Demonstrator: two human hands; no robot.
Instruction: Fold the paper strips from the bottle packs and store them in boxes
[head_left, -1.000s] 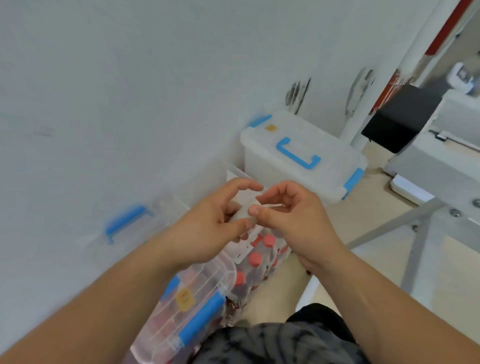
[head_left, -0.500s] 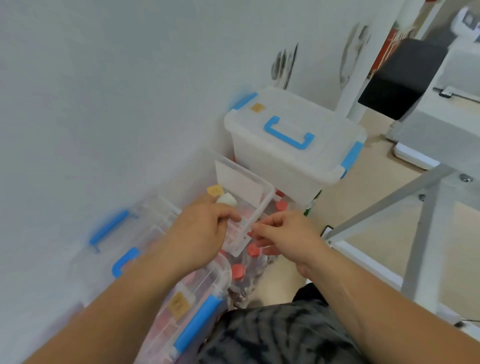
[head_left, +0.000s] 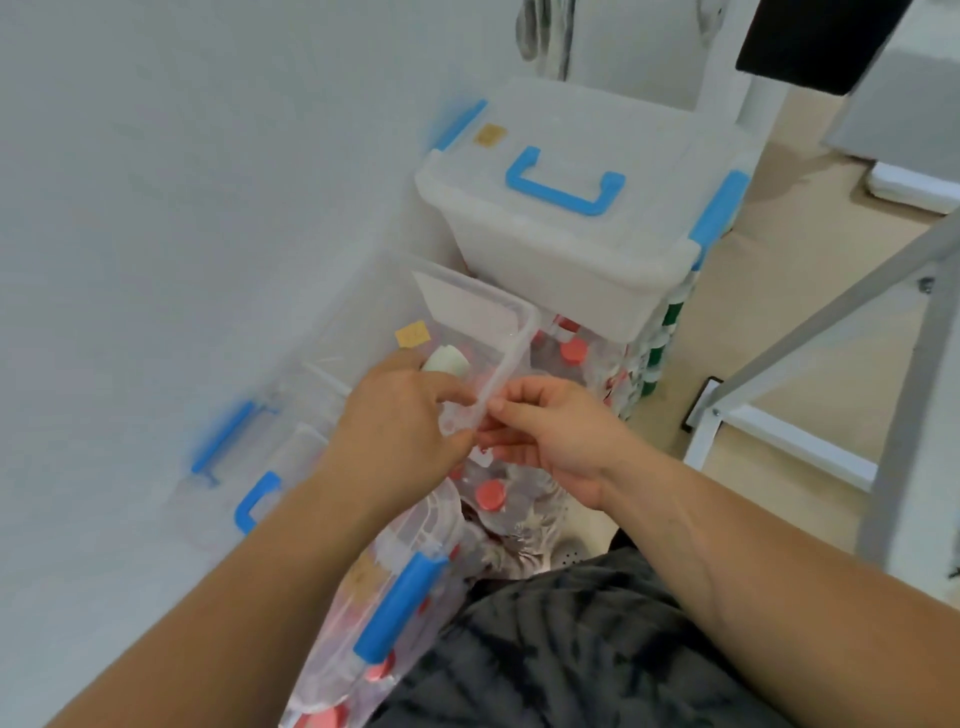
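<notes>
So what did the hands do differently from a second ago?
The left hand carried the small folded white paper down over the open clear plastic box. The right hand let go of the paper and now pinches the box's rim. The closed white box with the blue handle stayed put.

The closed box (head_left: 566, 244) is milky white with a bright blue handle (head_left: 566, 187) and blue clips. The open box (head_left: 498, 322) is clear, bearing a yellow sticker (head_left: 412, 334). Bottle caps (head_left: 491, 493) are coral red. The floor (head_left: 810, 291) is beige; the clothing (head_left: 571, 649) is black-and-grey mottled.
</notes>
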